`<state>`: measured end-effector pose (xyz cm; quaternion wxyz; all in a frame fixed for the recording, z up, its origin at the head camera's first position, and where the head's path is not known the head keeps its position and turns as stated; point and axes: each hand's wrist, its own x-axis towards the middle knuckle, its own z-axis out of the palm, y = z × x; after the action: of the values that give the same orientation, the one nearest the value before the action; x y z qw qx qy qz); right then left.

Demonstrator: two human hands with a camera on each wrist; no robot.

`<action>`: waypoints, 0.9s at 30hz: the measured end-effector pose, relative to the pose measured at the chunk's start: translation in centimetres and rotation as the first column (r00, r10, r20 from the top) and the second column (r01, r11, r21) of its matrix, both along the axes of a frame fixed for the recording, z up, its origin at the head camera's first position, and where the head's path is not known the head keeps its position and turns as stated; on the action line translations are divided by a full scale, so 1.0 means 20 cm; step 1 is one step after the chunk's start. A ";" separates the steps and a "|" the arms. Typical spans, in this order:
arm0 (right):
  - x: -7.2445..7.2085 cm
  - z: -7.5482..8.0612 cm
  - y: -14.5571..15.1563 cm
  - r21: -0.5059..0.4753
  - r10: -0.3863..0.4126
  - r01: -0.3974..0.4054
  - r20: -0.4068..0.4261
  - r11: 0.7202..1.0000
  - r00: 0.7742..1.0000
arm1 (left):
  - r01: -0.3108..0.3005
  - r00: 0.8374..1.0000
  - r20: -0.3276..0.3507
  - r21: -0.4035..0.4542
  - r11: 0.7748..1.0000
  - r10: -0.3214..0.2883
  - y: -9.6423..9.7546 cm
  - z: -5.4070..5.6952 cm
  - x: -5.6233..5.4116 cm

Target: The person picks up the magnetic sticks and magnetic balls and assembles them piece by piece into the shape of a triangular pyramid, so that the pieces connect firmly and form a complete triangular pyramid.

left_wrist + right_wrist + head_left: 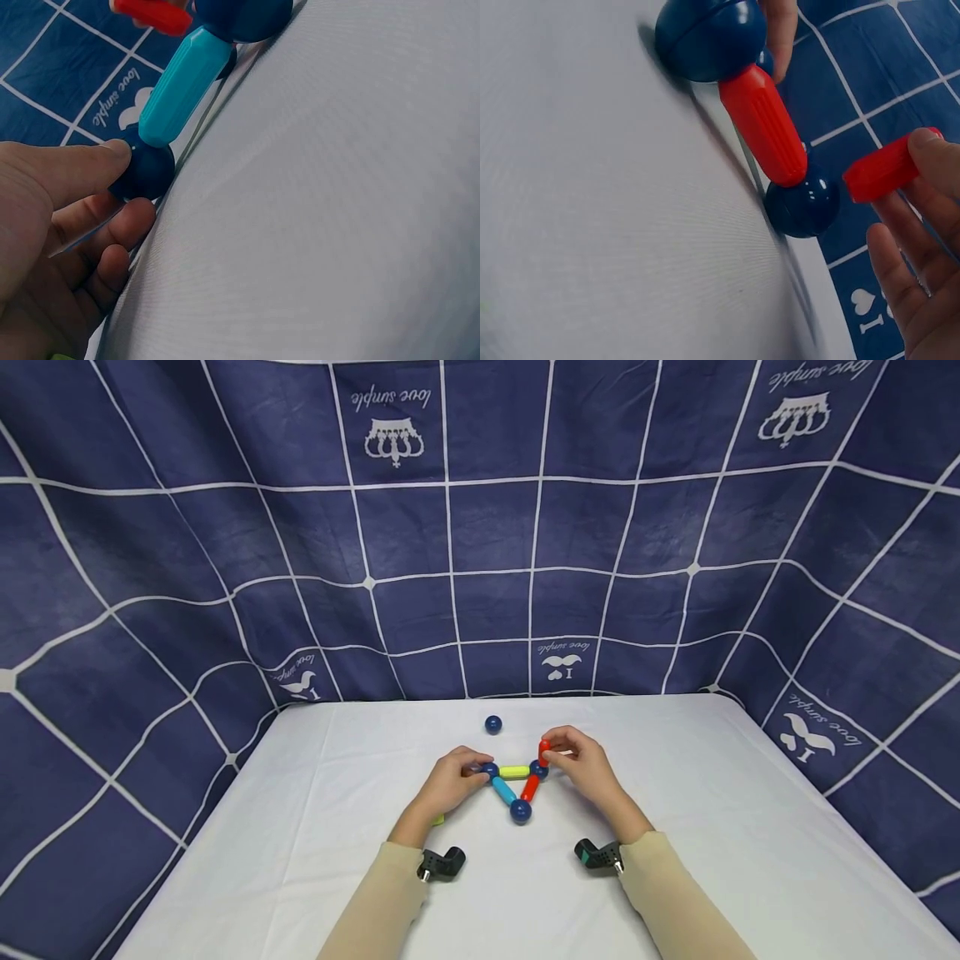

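Three rods [504, 791] and three blue balls [521, 811] form a triangle [514, 772] on the white tabletop [300, 827]. Left hand [453, 779] pinching the far-left ball [489, 770], right hand [588, 768] gripping a loose red stick [544, 752] just above the far-right ball [538, 772]; a spare ball [492, 724] sits beyond!

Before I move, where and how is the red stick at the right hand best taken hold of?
I would pinch the red stick near its upper end, across its long sides, coming from the right, as the right hand does: it is slim and nearly upright, and this should leave its lower end free towards the blue corner ball.
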<state>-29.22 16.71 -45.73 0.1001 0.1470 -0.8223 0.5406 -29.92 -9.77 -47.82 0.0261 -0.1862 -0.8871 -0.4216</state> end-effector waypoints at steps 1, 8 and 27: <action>0.00 0.00 0.00 -0.002 -0.002 0.002 -0.002 1.000 1.000 | 0.001 1.000 0.000 0.000 1.000 -0.001 0.00 0.00 0.00; 0.00 -0.01 -0.02 0.028 -0.018 0.018 0.006 0.999 1.000 | -0.006 1.000 0.011 -0.002 1.000 0.006 0.00 0.00 -0.01; 0.00 -0.07 -0.04 0.175 -0.080 0.074 0.028 0.982 0.996 | -0.020 1.000 0.020 -0.011 1.000 0.020 0.01 0.00 0.00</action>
<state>-29.32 15.87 -47.16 0.0933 0.1136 -0.8731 0.4649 -29.99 -9.58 -47.76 0.0207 -0.1731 -0.8913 -0.4185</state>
